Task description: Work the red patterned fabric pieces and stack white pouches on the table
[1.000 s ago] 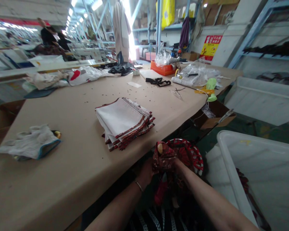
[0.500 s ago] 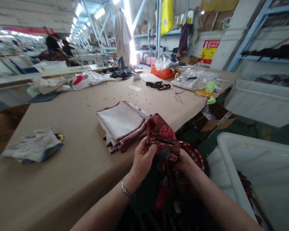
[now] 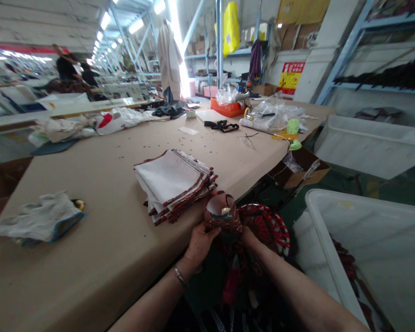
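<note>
**Red patterned cloth piece held at the near edge of the surface**

The red patterned cloth piece (image 3: pixel 223 213) sits in both hands just at the near edge of the tan surface (image 3: pixel 100 240), its open end turned up so the pale lining shows inside. In the head view, the left hand (image 3: pixel 198 242) has its fingers curled closed around the left side of the cloth, with a bracelet on the wrist below. The right hand (image 3: pixel 248 235) pinches the cloth's right side; most of its fingers are hidden behind the fabric. Just beside the cloth, farther onto the surface, lies a stack of folded white pieces with red edging (image 3: pixel 174 182). A red openwork basket (image 3: pixel 273 228) is right behind the right hand, below the edge. Well to the left lie white work gloves (image 3: pixel 38 222). A white plastic bin (image 3: pixel 376 249) stands on the right. At the far end are clear plastic bags (image 3: pixel 275 113) and an orange tray (image 3: pixel 228 108).
</note>
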The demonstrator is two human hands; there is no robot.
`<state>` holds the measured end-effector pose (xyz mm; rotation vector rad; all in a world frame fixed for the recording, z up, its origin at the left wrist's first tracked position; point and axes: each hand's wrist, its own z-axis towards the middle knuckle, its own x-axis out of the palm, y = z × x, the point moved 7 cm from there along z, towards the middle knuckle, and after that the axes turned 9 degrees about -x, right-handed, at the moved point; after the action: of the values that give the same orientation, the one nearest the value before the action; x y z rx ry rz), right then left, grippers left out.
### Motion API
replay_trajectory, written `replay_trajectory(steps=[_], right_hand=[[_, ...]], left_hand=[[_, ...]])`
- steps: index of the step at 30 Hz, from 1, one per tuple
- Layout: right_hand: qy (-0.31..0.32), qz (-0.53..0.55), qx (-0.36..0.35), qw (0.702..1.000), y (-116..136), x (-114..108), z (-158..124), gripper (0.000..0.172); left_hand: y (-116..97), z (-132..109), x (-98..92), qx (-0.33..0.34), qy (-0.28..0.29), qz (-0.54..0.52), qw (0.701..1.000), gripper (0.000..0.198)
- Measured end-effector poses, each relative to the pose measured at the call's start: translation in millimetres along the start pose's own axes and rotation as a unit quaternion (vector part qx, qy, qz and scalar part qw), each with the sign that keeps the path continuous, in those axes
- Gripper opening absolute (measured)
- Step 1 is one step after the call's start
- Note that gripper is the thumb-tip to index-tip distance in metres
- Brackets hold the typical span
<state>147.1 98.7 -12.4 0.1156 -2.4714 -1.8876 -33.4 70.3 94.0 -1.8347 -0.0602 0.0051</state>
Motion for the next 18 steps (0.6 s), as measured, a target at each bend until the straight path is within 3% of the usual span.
replay_trajectory(steps=[3,6,8,10,12,13,15,18], right_hand=[[-0.025,-0.049,-0.061,0.997,17,-19,-9,0.037],[0.041,-0.039,-0.136,0.989,48,-17,-24,0.047],[0.137,0.016,-0.173,0.975,74,-1,-33,0.049],[0.226,0.1,-0.184,0.951,102,16,-38,0.049],[0.262,0.163,-0.18,0.934,131,29,-37,0.043],[0.256,0.181,-0.185,0.931,147,31,-36,0.038],[0.181,0.212,-0.213,0.936,182,24,-32,0.029],[0.011,0.244,-0.264,0.933,228,-16,-35,0.029]], left_hand=[[15,-19,-24.2,-0.029,-0.048,-0.021,0.998,0.026],[17,-36,-37.5,-0.032,-0.052,-0.01,0.998,0.025],[-4,-41,-35.3,0.014,-0.036,0.008,0.999,0.022],[-39,-42,-28.0,0.083,-0.022,0.029,0.996,0.02],[-79,-42,-19.1,0.148,-0.006,0.054,0.988,0.017],[-98,-43,-15.4,0.173,0.005,0.066,0.983,0.015],[-129,-47,-15.0,0.216,0.014,0.075,0.973,0.015],[-154,-49,-41.1,0.257,-0.06,0.068,0.962,0.019]])
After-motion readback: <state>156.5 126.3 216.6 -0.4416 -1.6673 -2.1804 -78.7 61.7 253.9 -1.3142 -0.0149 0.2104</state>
